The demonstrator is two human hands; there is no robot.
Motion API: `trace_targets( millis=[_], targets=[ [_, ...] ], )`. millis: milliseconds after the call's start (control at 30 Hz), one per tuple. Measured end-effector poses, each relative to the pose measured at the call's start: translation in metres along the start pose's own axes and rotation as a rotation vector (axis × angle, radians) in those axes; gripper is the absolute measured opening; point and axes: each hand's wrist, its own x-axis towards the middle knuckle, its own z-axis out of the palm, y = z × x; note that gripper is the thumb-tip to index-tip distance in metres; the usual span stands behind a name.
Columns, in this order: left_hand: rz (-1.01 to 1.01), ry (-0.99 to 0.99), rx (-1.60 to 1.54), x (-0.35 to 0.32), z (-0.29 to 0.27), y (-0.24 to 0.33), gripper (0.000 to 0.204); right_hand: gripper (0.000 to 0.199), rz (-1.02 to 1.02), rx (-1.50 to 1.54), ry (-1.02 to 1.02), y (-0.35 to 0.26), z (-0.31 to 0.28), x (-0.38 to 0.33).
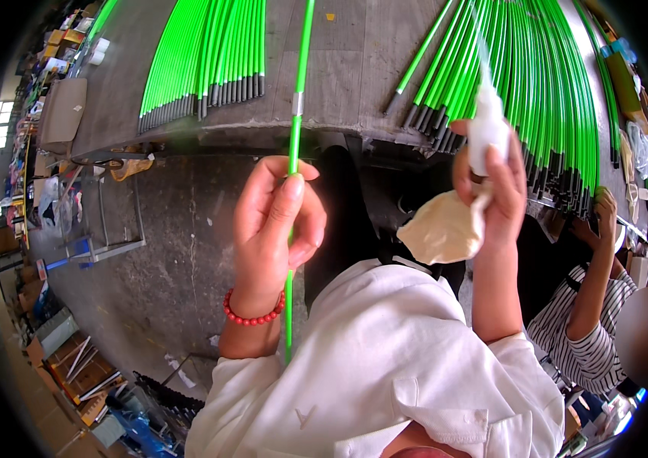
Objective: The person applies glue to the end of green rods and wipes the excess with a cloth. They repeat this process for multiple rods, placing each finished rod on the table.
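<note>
A long thin green rod (302, 69) is pinched between the thumb and fingers of my left hand (270, 217). It runs from the far edge of the view over the table edge and down past my wrist. A short silver-grey band (298, 104) sits on the rod just above my fingers. My right hand (504, 195) is closed around a white squeeze bottle (488, 130), whose long thin nozzle points up and away. A cream cloth (443, 230) hangs from the same hand, below the bottle. The nozzle is apart from the rod in my left hand.
On the grey table (354, 76) lie a left bundle of green rods (205, 53) and a larger right bundle (526, 84), with dark ends toward me. At right, another person's hand (604, 215) touches the rod ends. A metal frame (116, 248) stands on the floor at left.
</note>
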Motion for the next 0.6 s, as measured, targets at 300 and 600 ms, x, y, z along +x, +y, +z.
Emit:
trace_targets(
  millis=[300, 600],
  targets=[
    [0.031, 0.089, -0.041, -0.016, -0.020, 0.002, 0.018, 0.039, 0.053, -0.438, -0.059, 0.057, 0.033, 0.053],
    [-0.043, -0.016, -0.322, -0.025, -0.021, 0.013, 0.018, 0.029, -0.099, -1.234, -0.062, 0.088, 0.039, 0.089]
  ],
)
